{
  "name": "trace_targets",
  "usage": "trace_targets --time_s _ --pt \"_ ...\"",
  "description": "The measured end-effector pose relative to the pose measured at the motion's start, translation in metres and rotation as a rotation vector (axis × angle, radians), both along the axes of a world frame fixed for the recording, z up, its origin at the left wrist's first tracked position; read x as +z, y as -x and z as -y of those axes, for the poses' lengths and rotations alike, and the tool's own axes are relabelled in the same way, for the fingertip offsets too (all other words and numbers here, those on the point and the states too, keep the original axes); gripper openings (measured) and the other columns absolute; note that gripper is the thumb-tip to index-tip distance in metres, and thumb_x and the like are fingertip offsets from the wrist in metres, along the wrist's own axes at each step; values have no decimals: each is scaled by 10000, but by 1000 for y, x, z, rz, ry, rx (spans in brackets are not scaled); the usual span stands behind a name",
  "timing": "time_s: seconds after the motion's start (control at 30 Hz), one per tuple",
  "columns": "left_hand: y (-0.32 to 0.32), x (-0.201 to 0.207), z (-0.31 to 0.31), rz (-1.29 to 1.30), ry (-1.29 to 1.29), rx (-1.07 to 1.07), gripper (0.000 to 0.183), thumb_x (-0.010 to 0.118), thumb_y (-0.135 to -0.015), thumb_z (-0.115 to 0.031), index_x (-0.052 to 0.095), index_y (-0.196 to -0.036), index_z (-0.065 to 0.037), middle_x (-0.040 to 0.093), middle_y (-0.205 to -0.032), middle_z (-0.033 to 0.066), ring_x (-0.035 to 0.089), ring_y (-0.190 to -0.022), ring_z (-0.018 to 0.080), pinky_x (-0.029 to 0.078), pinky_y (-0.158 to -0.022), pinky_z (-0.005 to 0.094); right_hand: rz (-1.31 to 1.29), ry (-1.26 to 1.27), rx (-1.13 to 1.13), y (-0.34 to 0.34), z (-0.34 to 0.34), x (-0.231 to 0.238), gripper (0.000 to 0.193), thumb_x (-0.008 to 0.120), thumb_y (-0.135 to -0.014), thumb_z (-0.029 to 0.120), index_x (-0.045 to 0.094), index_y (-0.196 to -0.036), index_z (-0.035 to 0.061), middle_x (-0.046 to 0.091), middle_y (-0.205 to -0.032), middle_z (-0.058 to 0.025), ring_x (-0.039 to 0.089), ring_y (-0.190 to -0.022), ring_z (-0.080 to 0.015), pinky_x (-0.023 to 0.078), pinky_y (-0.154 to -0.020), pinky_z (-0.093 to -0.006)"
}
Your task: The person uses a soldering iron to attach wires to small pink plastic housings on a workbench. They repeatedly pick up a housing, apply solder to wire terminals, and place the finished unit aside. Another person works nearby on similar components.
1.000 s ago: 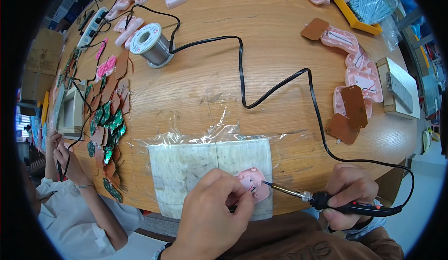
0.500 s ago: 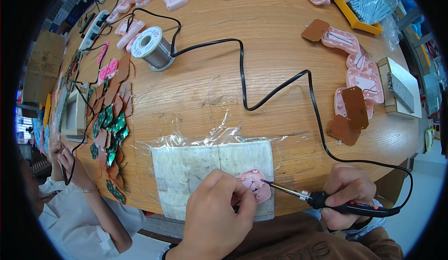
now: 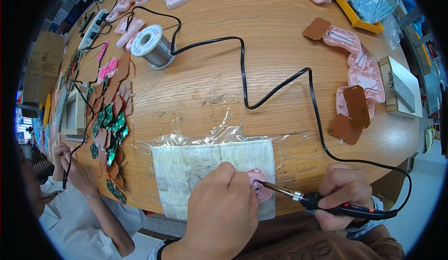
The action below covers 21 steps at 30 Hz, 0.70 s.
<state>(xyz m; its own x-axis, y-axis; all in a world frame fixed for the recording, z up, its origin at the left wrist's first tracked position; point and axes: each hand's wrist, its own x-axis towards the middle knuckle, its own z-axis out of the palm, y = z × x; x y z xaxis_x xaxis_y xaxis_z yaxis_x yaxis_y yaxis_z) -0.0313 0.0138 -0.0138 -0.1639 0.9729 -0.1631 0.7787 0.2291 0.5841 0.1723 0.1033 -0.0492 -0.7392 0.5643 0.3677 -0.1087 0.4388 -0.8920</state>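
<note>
My right hand (image 3: 343, 194) is closed round the black handle of a soldering iron (image 3: 322, 203). Its tip points left and reaches into a small pink plastic shell (image 3: 262, 192), near a bit of red wire. My left hand (image 3: 219, 208) is curled at the shell's left side, its back toward me. Its fingertips and whatever they pinch are hidden. Beneath the shell and left hand lies a stained whitish cloth (image 3: 182, 166). A thin wire-like strand runs down across the cloth to behind my left hand.
A solder spool (image 3: 161, 52) stands behind, with the iron's black cord (image 3: 242, 73) winding across the table. Brown and green circuit boards (image 3: 112, 120) are heaped left, beside a co-worker's hands (image 3: 74, 166). Pink shells (image 3: 366, 80) and brown boards (image 3: 354, 106) lie right, near a yellow tray (image 3: 357, 20).
My left hand has turned further over, hiding its fingers and more of the shell. The iron and my right hand have shifted slightly left, with the tip deeper into the shell.
</note>
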Motion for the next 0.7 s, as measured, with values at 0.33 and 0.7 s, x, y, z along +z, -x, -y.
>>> trace_targets --time_s 0.33,0.7 --pt "2 5 -5 -11 13 -80 96 587 -775 -29 544 -718 36 529 -768 191 549 -735 383 448 -652 453 -26 5 20 -1 -6 2 218 744 -628 14 598 -786 50 521 -634 -53 495 -482 -192 354 -421 -295" --pt "3 0 -2 -31 -12 -80 87 623 -752 -18 557 -711 22 534 -766 175 559 -698 350 453 -613 417 -136 46 -175 -19 2 -13 235 732 -675 64 560 -835 58 540 -666 -69 476 -512 -148 331 -451 -272"
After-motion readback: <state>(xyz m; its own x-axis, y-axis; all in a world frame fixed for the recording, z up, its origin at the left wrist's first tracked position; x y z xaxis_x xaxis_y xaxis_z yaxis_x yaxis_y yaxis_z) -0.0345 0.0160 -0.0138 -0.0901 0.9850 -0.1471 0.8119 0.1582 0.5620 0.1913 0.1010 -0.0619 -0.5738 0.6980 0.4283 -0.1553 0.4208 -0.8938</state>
